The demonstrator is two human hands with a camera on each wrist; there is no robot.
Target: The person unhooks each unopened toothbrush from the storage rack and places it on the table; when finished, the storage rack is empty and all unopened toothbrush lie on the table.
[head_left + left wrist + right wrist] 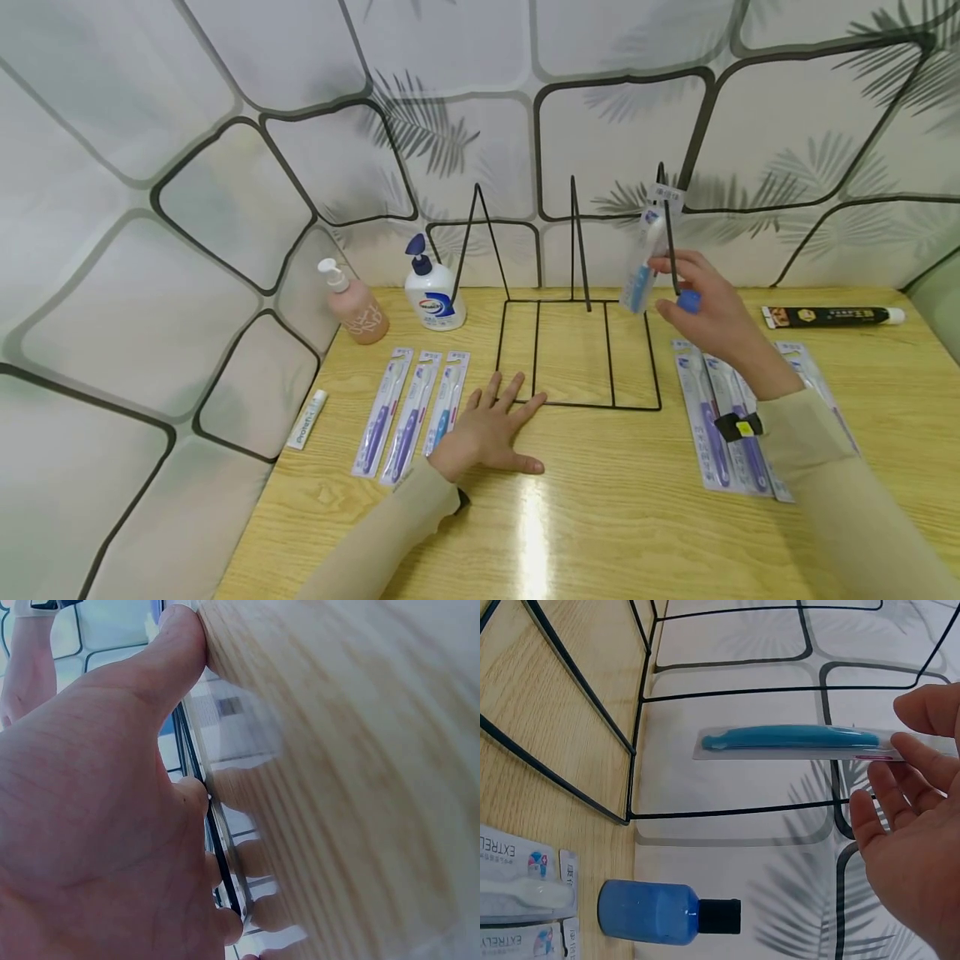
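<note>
My right hand [708, 312] pinches a packaged toothbrush [643, 267] with a blue handle between thumb and fingers. The pack hangs upright beside the right-hand upright of a black wire rack [612, 358], above the table. In the right wrist view the toothbrush [795, 740] lies between two rack wires, its far part covered by the right hand [915, 795]. My left hand [491, 433] rests on the table with fingers spread, fingertips at the rack's front left corner. The left wrist view shows this hand [112, 802] close up against the wood and holding nothing.
Packaged toothbrushes lie left [408, 417] and right [712, 417] of the rack, the right ones partly under my forearm. Two pump bottles, pink [360, 312] and white [435, 296], stand back left. A blue bottle [649, 911], a black tube [832, 317] and a small white tube [307, 419] are also there.
</note>
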